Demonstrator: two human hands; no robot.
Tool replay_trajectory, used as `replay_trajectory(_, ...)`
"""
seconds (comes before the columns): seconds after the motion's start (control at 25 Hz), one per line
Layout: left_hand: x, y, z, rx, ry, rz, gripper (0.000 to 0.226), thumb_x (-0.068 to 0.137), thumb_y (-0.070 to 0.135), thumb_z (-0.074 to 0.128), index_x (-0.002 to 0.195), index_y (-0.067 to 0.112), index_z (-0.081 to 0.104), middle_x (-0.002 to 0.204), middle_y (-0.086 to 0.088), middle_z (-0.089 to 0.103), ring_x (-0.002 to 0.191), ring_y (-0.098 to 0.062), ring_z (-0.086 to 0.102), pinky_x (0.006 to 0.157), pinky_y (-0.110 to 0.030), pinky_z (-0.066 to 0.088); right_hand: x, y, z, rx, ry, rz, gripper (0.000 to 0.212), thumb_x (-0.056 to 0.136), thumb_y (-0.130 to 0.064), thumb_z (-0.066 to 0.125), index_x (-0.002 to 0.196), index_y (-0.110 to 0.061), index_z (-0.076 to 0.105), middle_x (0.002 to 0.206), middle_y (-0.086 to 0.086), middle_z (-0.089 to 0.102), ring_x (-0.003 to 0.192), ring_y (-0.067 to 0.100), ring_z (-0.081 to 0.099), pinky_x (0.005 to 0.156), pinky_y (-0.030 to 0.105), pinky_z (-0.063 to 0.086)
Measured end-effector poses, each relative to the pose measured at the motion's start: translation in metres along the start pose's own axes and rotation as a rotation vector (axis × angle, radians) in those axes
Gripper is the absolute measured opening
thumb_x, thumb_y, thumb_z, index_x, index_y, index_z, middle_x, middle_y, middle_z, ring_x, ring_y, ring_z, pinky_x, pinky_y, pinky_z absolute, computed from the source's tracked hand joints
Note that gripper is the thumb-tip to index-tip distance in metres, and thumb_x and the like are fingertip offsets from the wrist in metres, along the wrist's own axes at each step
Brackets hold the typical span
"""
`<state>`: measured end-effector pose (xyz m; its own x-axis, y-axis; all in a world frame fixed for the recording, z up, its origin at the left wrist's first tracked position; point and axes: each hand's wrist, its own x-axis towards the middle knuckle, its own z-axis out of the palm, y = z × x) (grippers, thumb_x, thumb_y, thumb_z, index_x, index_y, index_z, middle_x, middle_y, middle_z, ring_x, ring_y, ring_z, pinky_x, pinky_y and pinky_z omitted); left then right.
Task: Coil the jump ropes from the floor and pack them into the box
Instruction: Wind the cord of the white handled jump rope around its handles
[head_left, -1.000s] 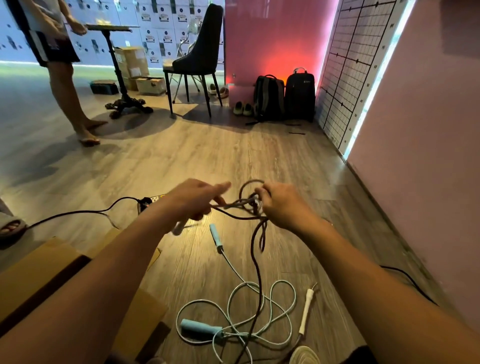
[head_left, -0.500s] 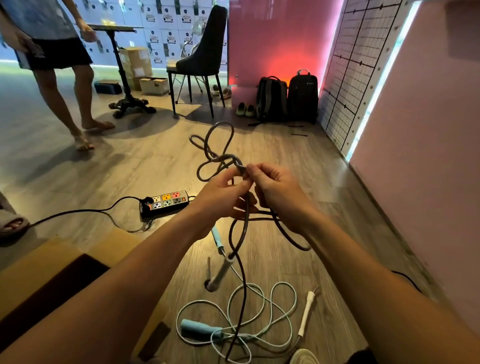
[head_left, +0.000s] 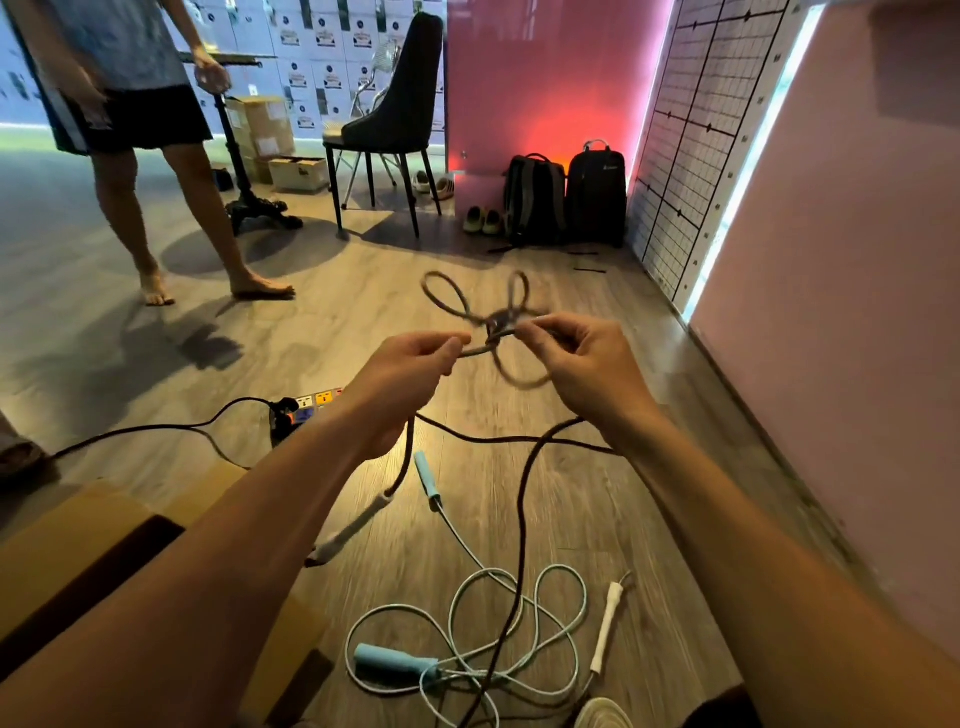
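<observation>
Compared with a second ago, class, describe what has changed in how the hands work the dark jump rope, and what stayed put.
The hands came together, then drew apart: the left hand pinches a strand, the right hand pinches the dark rope beside its knot, loops now above them. The bystander stepped nearer. The light blue rope and box stayed put.

Looking like a studio or workroom. Wood-look plank floor (head_left: 363, 291) is running wall to wall. Pink wall (head_left: 841, 312) is glowing beside a light strip (head_left: 748, 171) and a gridded panel (head_left: 691, 130) at 2 o'clock. Backpacks (head_left: 596, 192) and shoes (head_left: 483, 221) are sitting at 1. Stacked cartons (head_left: 265, 127), a pedestal table (head_left: 234, 130) and a dark chair (head_left: 395, 109) are standing at 11. A barefoot person (head_left: 130, 104) is standing at 10. A power strip (head_left: 311, 410) is lying at 9.
</observation>
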<state>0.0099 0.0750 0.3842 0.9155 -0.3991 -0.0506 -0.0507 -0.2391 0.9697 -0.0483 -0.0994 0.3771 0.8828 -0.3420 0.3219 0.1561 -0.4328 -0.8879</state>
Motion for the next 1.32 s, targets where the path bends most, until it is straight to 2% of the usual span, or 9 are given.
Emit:
replay_trajectory(0.12,0.002,-0.003,-0.001,0.088,0.049,0.016,0.029,0.102,0.034,0.049,0.113,0.021,0.073,0.089,0.015,0.057,0.081,0.007,0.046,0.072,-0.024,0.037,-0.001,0.012,-0.01,-0.13,0.129,0.051,0.024,0.104,-0.033,0.051,0.099,-0.02,0.07,0.078,-0.001,0.065,0.066,0.015,0.057,0.059,0.036,0.046)
replay_trajectory(0.28,0.007,-0.009,-0.01,0.182,0.134,0.032,0.028,0.103,0.034,0.046,0.106,0.021,0.071,0.083,-0.004,0.047,0.063,-0.009,0.037,0.063,-0.032,0.035,0.003,0.018,-0.024,0.016,0.331,0.191,0.034,0.106,-0.038,0.039,0.087,-0.017,0.058,0.074,-0.001,0.051,0.067,0.013,0.045,0.063,0.036,0.038)
replay_trajectory(0.4,0.002,-0.008,-0.006,0.2,-0.109,-0.05,0.035,0.104,0.037,0.042,0.107,0.016,0.07,0.074,-0.001,0.053,0.065,-0.013,0.043,0.059,-0.027,0.039,0.0,0.018,-0.013,0.068,0.277,0.203,0.035,0.106,-0.039,0.036,0.082,-0.019,0.053,0.073,0.0,0.048,0.068,0.016,0.044,0.064,0.038,0.038)
replay_trajectory(0.52,-0.004,-0.009,0.004,-0.009,-0.398,-0.202,0.041,0.105,0.041,0.036,0.116,0.015,0.066,0.068,-0.001,0.057,0.052,-0.01,0.037,0.05,-0.021,0.038,-0.008,0.011,0.007,0.19,0.041,0.102,0.033,0.107,-0.031,0.036,0.087,-0.012,0.054,0.077,0.006,0.049,0.069,0.018,0.046,0.06,0.024,0.045)
replay_trajectory(0.68,0.005,-0.012,-0.002,-0.439,-0.254,-0.154,0.033,0.106,0.02,0.037,0.124,0.011,0.063,0.084,-0.003,0.061,0.062,-0.012,0.054,0.06,-0.026,0.047,-0.008,0.002,0.008,0.477,-0.184,0.136,0.033,0.109,-0.021,0.035,0.092,-0.008,0.06,0.07,0.001,0.048,0.061,0.011,0.044,0.057,0.024,0.038)
replay_trajectory(0.88,0.01,-0.006,-0.01,-0.908,-0.191,-0.131,0.033,0.103,0.026,0.04,0.129,0.018,0.059,0.088,-0.004,0.05,0.068,-0.013,0.049,0.062,-0.025,0.047,-0.01,0.007,0.004,0.337,-0.235,0.214,0.031,0.108,-0.02,0.037,0.103,-0.013,0.067,0.07,-0.002,0.046,0.063,0.01,0.044,0.059,0.023,0.04)
replay_trajectory(1.04,0.016,-0.01,-0.003,-0.612,-0.04,0.014,0.024,0.102,0.032,0.05,0.117,0.014,0.056,0.073,0.002,0.04,0.05,-0.005,0.03,0.043,-0.017,0.022,-0.012,0.003,0.008,-0.039,-0.2,0.053,0.023,0.096,-0.046,0.058,0.101,-0.025,0.066,0.067,0.003,0.052,0.062,0.004,0.048,0.058,0.019,0.041)
replay_trajectory(1.2,0.012,-0.013,0.0,-0.127,0.047,0.174,0.022,0.096,0.03,0.061,0.105,0.01,0.061,0.057,0.006,0.05,0.044,-0.004,0.038,0.039,-0.017,0.028,-0.014,0.002,0.014,-0.097,-0.294,0.027,0.025,0.091,-0.036,0.069,0.112,-0.024,0.064,0.078,0.003,0.067,0.065,0.015,0.062,0.061,0.026,0.052)
replay_trajectory(1.32,0.003,-0.012,0.008,-0.018,0.013,0.175,0.024,0.094,0.031,0.065,0.1,0.009,0.059,0.061,-0.005,0.056,0.044,-0.006,0.042,0.04,-0.017,0.033,-0.017,0.009,0.028,-0.198,-0.372,0.026,0.035,0.088,-0.032,0.075,0.117,-0.022,0.059,0.087,-0.003,0.067,0.071,0.009,0.063,0.065,0.025,0.051)
